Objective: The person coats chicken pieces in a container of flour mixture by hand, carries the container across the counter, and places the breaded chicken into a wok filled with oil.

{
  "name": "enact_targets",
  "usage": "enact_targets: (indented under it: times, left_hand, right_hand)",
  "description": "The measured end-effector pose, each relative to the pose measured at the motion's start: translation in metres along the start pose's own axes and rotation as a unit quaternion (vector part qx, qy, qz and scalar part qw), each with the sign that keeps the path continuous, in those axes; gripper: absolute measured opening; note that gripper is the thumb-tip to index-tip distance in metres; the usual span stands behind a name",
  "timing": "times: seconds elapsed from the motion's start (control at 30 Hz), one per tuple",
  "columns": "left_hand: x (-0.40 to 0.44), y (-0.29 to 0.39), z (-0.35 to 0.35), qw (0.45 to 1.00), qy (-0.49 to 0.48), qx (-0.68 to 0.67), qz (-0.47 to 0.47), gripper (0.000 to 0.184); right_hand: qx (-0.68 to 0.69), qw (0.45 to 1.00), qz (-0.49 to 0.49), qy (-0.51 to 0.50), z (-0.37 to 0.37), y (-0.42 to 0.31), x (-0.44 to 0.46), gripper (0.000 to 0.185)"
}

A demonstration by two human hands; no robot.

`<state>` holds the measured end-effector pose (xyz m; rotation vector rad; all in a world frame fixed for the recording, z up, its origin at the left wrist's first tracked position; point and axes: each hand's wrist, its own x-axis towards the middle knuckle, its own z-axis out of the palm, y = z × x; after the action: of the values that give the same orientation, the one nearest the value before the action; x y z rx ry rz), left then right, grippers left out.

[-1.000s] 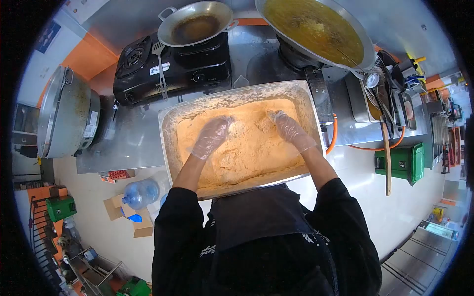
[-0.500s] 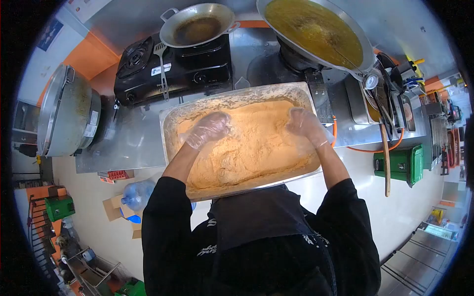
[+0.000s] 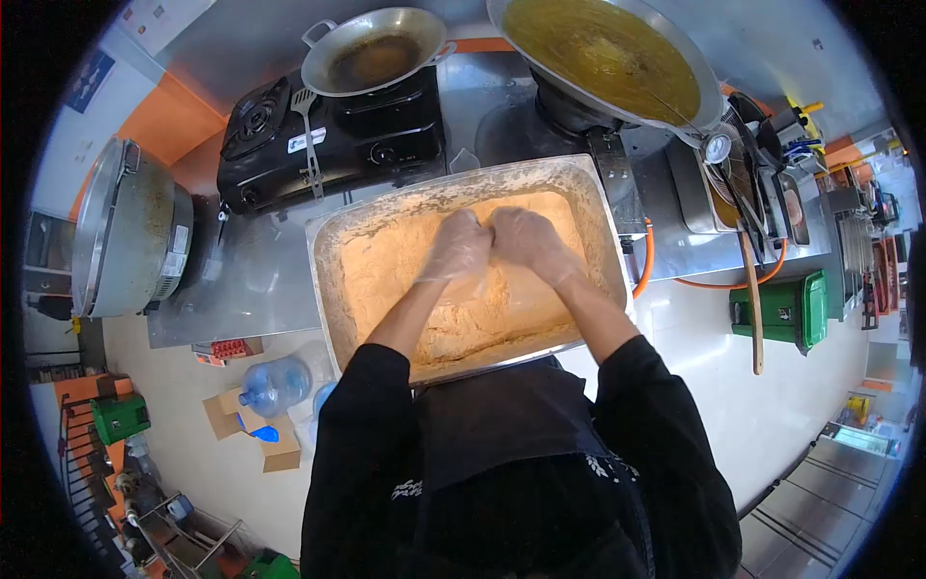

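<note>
A deep metal tray (image 3: 323, 280) is in front of my body, with a bed of orange-tan breading flour (image 3: 386, 261) inside. Both hands wear clear plastic gloves and meet above the flour near the tray's middle. My left hand (image 3: 459, 245) is curled closed, knuckles toward the far side. Right beside it, my right hand (image 3: 529, 237) is closed as well, the two nearly touching. Whatever lies within the fingers is hidden from above. Some lumpy, coated shapes show in the flour on the near side.
Beyond the tray stand a black gas stove (image 3: 338, 145) with a spatula (image 3: 308, 135) and a pan (image 3: 374, 53). A big wok of oil (image 3: 608, 58) with a thermometer (image 3: 717, 148) is at the back right. A large pot (image 3: 125, 227) stands left; a green bin (image 3: 786, 311) is at right.
My hands have come from the tray's two sides to its middle, side by side, and closed. The view has shifted slightly.
</note>
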<state>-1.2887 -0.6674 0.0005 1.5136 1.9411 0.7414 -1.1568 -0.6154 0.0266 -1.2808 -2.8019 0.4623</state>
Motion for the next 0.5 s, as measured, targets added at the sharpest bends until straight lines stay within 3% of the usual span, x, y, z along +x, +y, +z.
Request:
enact_targets:
  times: [0.13,0.23,0.33,0.43,0.5]
  left_hand:
    - [-0.006,-0.003,-0.045,0.999,-0.039,0.007,-0.027,0.031]
    - [-0.004,-0.004,-0.042,1.0,-0.006,-0.002,-0.003,0.034]
    - [0.004,-0.001,-0.015,1.0,-0.009,-0.002,-0.009,0.033]
    - [0.0,0.02,-0.004,0.998,-0.005,-0.046,-0.034,0.028]
    - [-0.005,0.022,-0.006,0.997,-0.01,-0.065,-0.045,0.025]
  right_hand:
    - [-0.125,0.99,0.017,0.065,0.01,0.056,-0.007,0.015]
    - [-0.173,0.98,0.099,-0.01,-0.013,0.055,-0.015,0.022]
    - [-0.148,0.987,0.061,0.02,0.002,0.038,-0.011,0.022]
    - [-0.032,0.996,-0.076,0.037,-0.003,0.012,-0.004,0.017]
    - [-0.035,0.999,-0.033,0.017,0.013,0.022,-0.002,0.019]
